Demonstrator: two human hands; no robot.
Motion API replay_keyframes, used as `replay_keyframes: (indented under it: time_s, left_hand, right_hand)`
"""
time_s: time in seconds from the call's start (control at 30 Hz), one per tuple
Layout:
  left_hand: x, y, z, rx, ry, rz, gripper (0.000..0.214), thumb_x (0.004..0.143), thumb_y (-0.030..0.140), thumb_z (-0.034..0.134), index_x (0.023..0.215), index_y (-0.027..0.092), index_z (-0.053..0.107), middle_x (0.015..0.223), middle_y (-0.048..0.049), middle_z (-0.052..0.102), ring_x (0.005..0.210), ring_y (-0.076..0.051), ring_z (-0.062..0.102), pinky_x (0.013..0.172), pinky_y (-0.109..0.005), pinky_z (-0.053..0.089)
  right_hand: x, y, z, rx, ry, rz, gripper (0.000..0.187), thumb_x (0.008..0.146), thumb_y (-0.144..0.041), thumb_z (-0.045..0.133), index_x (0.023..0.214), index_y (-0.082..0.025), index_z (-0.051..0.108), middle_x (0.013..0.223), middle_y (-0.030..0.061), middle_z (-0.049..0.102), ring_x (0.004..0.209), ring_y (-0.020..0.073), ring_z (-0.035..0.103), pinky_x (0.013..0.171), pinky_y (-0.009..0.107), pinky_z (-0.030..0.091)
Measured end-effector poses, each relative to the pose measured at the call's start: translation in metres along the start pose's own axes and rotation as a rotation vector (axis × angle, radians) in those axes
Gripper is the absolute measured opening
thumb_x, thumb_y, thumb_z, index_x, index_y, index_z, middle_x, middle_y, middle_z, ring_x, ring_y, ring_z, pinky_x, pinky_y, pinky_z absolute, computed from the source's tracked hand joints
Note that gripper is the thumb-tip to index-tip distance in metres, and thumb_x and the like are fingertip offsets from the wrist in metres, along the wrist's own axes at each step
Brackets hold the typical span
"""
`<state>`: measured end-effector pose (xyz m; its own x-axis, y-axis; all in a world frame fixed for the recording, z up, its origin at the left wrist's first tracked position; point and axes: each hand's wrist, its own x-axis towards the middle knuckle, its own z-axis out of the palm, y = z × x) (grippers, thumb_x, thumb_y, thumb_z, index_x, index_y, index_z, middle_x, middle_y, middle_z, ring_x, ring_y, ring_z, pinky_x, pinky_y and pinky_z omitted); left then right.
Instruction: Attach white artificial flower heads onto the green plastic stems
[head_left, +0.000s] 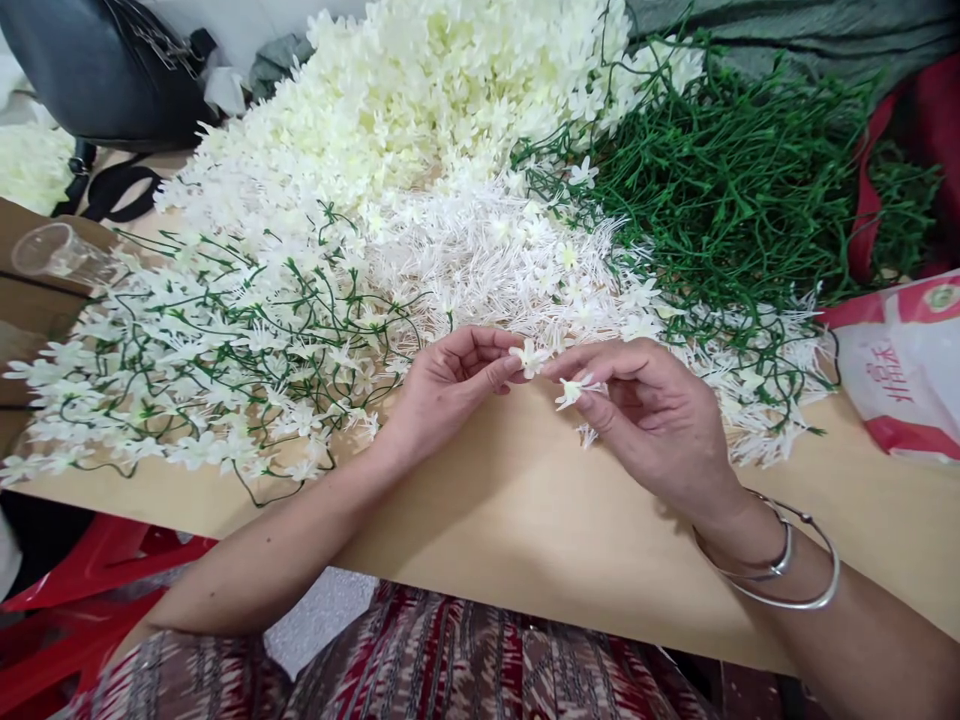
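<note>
My left hand (469, 378) pinches a small white artificial flower (529, 358) between thumb and fingertips. Close beside it, my right hand (649, 415) grips another white artificial flower (571, 392) between thumb and fingers, its petals pointing left. The right fingertips come very near the left hand's flower; whether they touch it I cannot tell. Just beyond both hands lies a heap of thin white stamen-like pieces (457, 255). To the left, white flowers on green stems (247, 330) are spread along the table.
Loose cream-white blossoms (450, 90) are piled at the back. Green plastic stems (720, 180) form a mound at the right, near a red-and-white bag (904, 365). A clear plastic cup (64, 255) lies at the left, below a black bag (112, 70). Red stools (97, 570) stand below the table (525, 530).
</note>
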<state>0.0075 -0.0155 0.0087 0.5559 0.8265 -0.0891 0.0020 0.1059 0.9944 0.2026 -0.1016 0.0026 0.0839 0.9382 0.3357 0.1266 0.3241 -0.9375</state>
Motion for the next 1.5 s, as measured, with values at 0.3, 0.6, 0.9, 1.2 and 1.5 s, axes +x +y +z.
replay_keyframes:
  time_s: [0.3, 0.6, 0.9, 1.2, 1.5]
  left_hand:
    - [-0.002, -0.006, 0.002, -0.037, -0.009, 0.032, 0.035, 0.090, 0.038, 0.084, 0.115, 0.020, 0.069, 0.095, -0.0031, 0.078, 0.087, -0.014, 0.076, 0.085, -0.027, 0.063]
    - [-0.009, 0.005, 0.002, 0.466, -0.056, 0.277, 0.028, 0.096, 0.019, 0.062, 0.123, 0.022, 0.063, 0.098, -0.0033, 0.074, 0.087, -0.015, 0.071, 0.080, -0.027, 0.057]
    - [0.001, -0.004, -0.003, 1.003, 0.033, 0.637, 0.025, 0.099, 0.007, 0.051, 0.115, 0.021, 0.066, 0.126, -0.0106, 0.070, 0.117, -0.021, 0.068, 0.100, -0.037, 0.056]
    - [0.059, 0.004, 0.020, 1.187, -0.050, 0.650, 0.022, 0.104, 0.023, 0.057, 0.124, 0.018, 0.064, 0.129, -0.0144, 0.067, 0.117, -0.027, 0.064, 0.104, -0.044, 0.051]
    - [0.070, 0.012, 0.023, 1.450, 0.043, 0.572, 0.019, 0.107, 0.021, 0.050, 0.103, 0.019, 0.069, 0.124, -0.0105, 0.070, 0.113, -0.027, 0.060, 0.095, -0.042, 0.046]
  right_hand:
    - [0.002, 0.004, -0.005, -0.039, 0.127, 0.067, 0.007, 0.097, -0.024, 0.071, 0.096, -0.028, 0.065, 0.119, 0.0057, 0.080, 0.111, 0.0246, 0.074, 0.094, 0.046, 0.057]
    - [0.005, 0.008, -0.004, -0.130, 0.229, 0.074, 0.010, 0.096, -0.028, 0.071, 0.096, -0.026, 0.062, 0.119, 0.0075, 0.080, 0.110, 0.0246, 0.074, 0.090, 0.044, 0.054]
    - [0.017, 0.019, -0.023, -0.136, 0.508, -0.021, 0.016, 0.095, -0.040, 0.077, 0.094, -0.033, 0.063, 0.103, 0.0054, 0.073, 0.103, 0.0290, 0.074, 0.096, 0.051, 0.058]
    - [0.022, 0.030, -0.035, -0.181, 0.559, -0.083, 0.015, 0.095, -0.036, 0.077, 0.096, -0.031, 0.063, 0.097, 0.0045, 0.070, 0.096, 0.0259, 0.073, 0.089, 0.047, 0.057]
    - [0.031, 0.036, -0.046, -0.198, 0.665, -0.116, 0.020, 0.091, -0.041, 0.079, 0.094, -0.027, 0.064, 0.093, 0.0053, 0.072, 0.089, 0.0263, 0.074, 0.082, 0.047, 0.057]
